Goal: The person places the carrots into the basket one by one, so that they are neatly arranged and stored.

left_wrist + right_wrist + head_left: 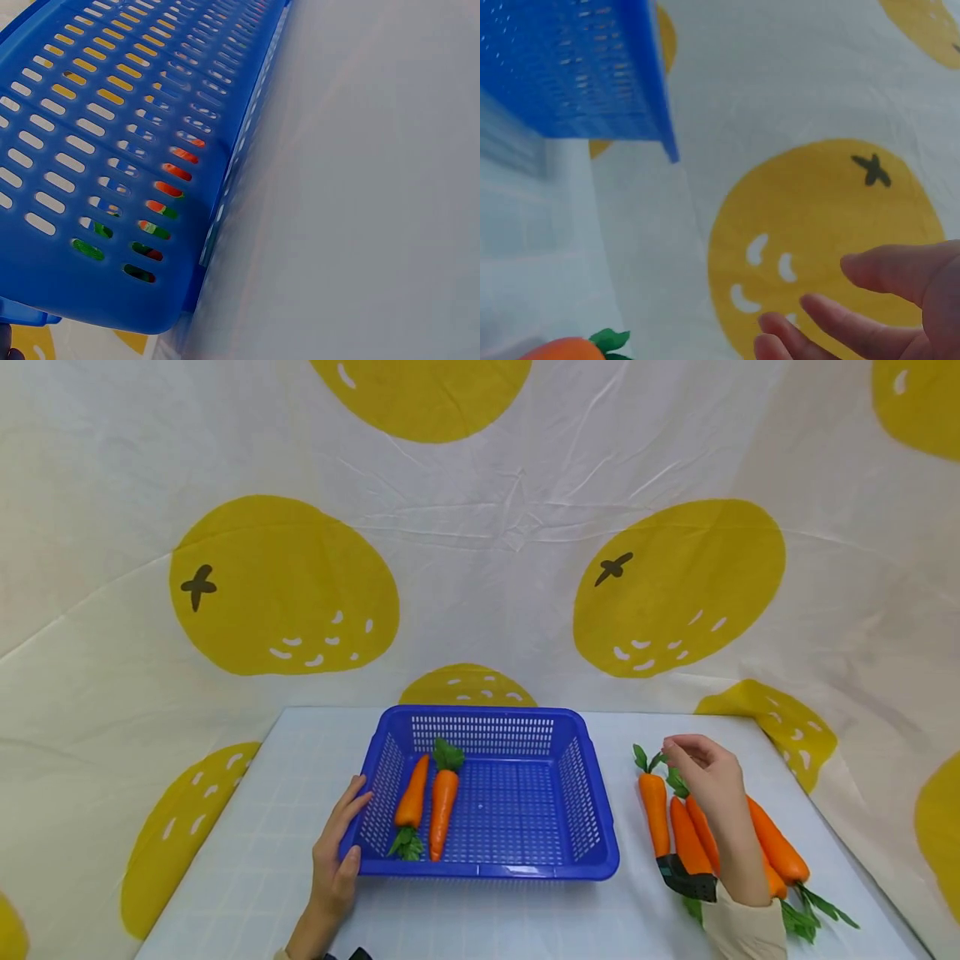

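A blue slotted basket stands in the middle of the white table. Two orange carrots with green tops lie inside it along the left wall. My left hand rests against the basket's front left corner, fingers straight along the wall. In the left wrist view the basket wall fills the left side, and orange shows through its slots. My right hand hovers over a pile of several carrots right of the basket. Its fingers are loosely spread and hold nothing.
A white cloth backdrop with yellow orange prints hangs close behind and beside the table. The table's right edge runs just beyond the carrot pile. A strap and sleeve show at my right wrist.
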{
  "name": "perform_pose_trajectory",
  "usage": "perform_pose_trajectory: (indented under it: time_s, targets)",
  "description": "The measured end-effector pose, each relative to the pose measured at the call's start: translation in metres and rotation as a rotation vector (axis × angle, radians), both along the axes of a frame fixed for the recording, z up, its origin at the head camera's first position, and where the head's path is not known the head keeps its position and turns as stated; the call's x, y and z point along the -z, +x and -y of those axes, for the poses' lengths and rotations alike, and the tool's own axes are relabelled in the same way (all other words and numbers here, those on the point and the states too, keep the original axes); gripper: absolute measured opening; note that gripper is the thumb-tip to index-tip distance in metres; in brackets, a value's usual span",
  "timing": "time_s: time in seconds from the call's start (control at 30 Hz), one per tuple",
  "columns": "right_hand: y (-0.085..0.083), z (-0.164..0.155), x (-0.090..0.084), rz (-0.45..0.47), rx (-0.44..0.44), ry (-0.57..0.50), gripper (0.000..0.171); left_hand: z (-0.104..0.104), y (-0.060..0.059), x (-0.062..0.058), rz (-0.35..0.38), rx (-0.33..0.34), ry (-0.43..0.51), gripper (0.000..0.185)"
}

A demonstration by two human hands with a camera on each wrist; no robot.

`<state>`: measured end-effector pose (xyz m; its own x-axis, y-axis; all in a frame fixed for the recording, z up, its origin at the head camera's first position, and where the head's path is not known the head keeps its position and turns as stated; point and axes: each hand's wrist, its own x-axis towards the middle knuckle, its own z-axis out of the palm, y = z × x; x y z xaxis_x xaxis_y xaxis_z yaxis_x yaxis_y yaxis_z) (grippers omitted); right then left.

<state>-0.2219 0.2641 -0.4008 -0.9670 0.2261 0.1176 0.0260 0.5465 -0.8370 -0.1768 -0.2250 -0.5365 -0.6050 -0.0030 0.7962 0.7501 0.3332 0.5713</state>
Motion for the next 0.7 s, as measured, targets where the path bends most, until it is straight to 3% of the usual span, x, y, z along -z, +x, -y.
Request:
perform_pose_trajectory:
  time_s: [0.13, 0.3, 0.7]
  targets:
    - [-0.009, -0.009, 0.016, 0.079, 0.025, 0.1, 0.052, -0.001, -0.001, 0.0, -0.001, -0.002, -0.005, 0.05]
    - [-0.019, -0.017, 0.037, 0.172, -0.005, 0.128, 0.054, 0.001, 0.0, 0.001, 0.0, -0.009, -0.003, 0.051]
    - [-0.031, -0.028, 0.071, 0.247, -0.046, 0.19, 0.056, 0.001, 0.002, 0.002, 0.024, -0.021, -0.007, 0.051]
